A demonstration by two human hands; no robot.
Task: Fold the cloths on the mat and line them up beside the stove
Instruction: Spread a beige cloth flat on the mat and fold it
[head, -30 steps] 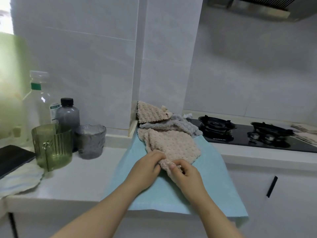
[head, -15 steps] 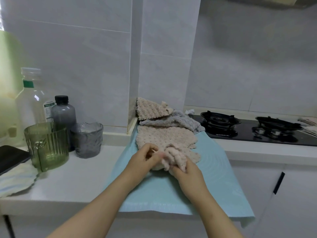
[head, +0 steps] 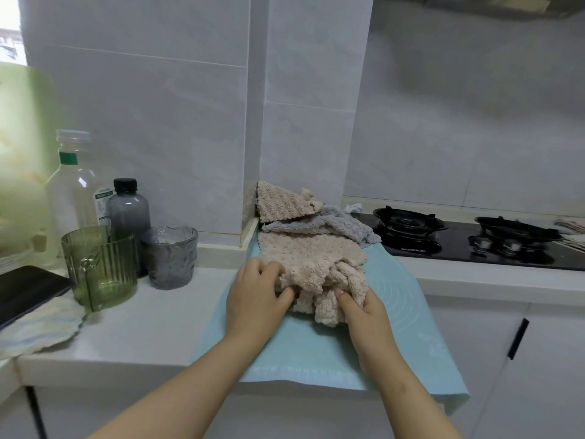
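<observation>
2 hands are gripping a bunched beige waffle-textured cloth (head: 311, 267) on the pale blue mat (head: 395, 312): left hand (head: 256, 296) clutching its left edge, right hand (head: 364, 307) pinching its right fold, beside the black glass stove (head: 474, 245).

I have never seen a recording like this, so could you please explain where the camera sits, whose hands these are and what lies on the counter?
No machine: a person wears a camera on the head, looking down at their hands. The left hand and right hand both grip a bunched beige knobbly cloth on a pale blue mat. Behind it lie a grey fleecy cloth and a second beige cloth. A black gas stove is to the right; a green ribbed jug stands left.
</observation>
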